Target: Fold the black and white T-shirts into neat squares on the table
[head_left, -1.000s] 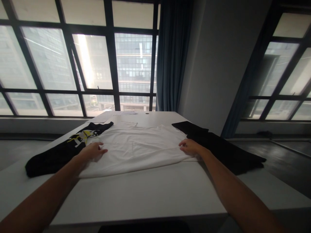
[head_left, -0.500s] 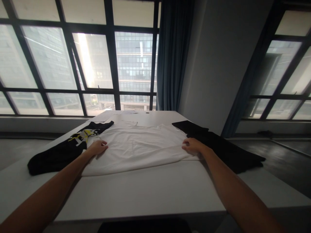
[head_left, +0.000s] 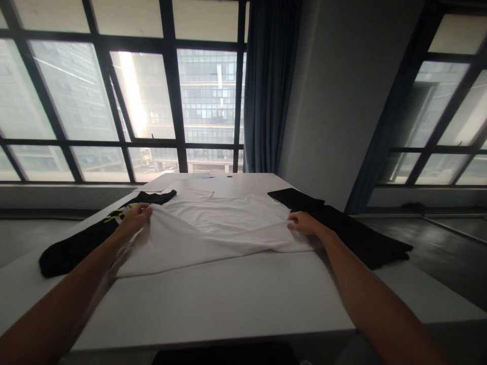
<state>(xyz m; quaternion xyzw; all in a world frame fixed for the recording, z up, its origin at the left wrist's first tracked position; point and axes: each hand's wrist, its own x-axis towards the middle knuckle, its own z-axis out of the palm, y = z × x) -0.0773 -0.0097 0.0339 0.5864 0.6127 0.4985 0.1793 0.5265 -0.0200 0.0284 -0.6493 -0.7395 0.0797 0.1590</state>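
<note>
A white T-shirt (head_left: pixel 220 223) lies spread on the white table (head_left: pixel 228 304), its near hem toward me and soft wrinkles across its middle. My left hand (head_left: pixel 137 217) pinches the shirt's left side and holds that part raised off the table, so the cloth slopes down from the fingers. On the opposite side, my right hand (head_left: pixel 304 223) is closed on the shirt's right edge, low at the tabletop. Partly behind my left hand and forearm lies a black garment with a yellow and white print (head_left: pixel 83 241).
Folded black cloth (head_left: pixel 342 233) lies along the table's right side, beyond my right hand. A few flat white sheets (head_left: pixel 190 176) rest at the far end. Windows (head_left: pixel 144 96) and a blue curtain (head_left: pixel 262 96) stand behind the table.
My left hand has moved left and up, lifting the shirt's left side with it and drawing the cloth into diagonal folds. My right hand has stayed nearly in place.
</note>
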